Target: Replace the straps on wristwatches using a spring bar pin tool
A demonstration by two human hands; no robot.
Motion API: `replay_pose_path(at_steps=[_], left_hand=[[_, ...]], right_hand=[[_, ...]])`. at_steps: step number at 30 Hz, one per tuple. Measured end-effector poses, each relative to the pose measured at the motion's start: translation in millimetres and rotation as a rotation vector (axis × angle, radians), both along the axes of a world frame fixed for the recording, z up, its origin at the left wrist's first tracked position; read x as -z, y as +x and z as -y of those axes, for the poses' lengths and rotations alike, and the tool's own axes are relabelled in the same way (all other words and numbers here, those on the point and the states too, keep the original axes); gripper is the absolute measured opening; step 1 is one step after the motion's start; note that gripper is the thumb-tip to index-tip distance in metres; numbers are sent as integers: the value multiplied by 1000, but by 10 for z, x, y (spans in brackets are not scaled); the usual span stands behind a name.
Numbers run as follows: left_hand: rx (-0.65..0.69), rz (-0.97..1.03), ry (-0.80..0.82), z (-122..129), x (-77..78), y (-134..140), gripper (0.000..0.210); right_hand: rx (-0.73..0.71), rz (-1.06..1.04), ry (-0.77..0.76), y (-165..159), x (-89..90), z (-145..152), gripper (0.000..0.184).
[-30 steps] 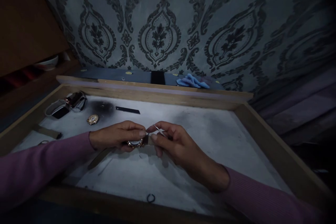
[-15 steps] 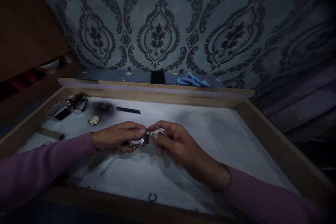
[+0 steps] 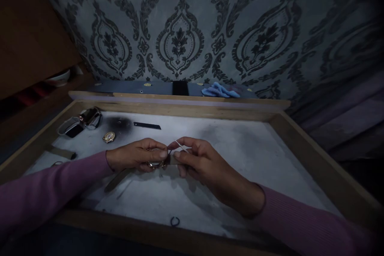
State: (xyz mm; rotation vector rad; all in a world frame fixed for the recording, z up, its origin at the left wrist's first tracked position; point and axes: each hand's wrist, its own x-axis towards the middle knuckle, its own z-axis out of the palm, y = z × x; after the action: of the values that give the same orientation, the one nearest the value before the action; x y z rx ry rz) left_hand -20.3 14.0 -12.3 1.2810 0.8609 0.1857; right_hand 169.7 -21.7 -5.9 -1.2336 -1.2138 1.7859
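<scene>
My left hand [image 3: 141,155] is closed on a wristwatch [image 3: 155,164] with a gold-coloured case, thumb on top and fingers underneath. One end of its olive-brown strap [image 3: 117,181] hangs out below the left wrist. On the other side, my right hand [image 3: 198,160] pinches the strap's second part [image 3: 172,159] close to the case. A thin, pointed metal tool, seemingly tweezers [image 3: 180,144], also sits in the right fingers, its tip pointing up and left. The fingertips of both hands nearly meet at the strap joint, and they hide the lug itself.
A wooden-framed tray [image 3: 192,108] with a white bottom surrounds the work. Toward its left lie a gold watch head [image 3: 109,137], two strapped watches [image 3: 72,128], and an olive strap piece [image 3: 60,151]. A black blade [image 3: 147,125] lies behind; a dark ring [image 3: 175,221] lies in front. Beyond is a blue cloth [image 3: 220,90].
Both hands stay close together at the watch. The watch has tilted slightly, so less of its round face shows. The view has shifted a little.
</scene>
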Motion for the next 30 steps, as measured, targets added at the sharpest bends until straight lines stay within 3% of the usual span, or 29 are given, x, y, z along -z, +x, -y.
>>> replay_pose_path(at_steps=[17, 25, 30], left_hand=[[83, 48, -11, -56, 92, -62, 54], [65, 100, -14, -51, 99, -61, 53], [73, 144, -22, -60, 145, -74, 53]], right_hand=[[-22, -10, -37, 8, -10, 7, 20], [-77, 15, 138, 38, 36, -4, 18], [-97, 1, 170, 51, 56, -8, 17]])
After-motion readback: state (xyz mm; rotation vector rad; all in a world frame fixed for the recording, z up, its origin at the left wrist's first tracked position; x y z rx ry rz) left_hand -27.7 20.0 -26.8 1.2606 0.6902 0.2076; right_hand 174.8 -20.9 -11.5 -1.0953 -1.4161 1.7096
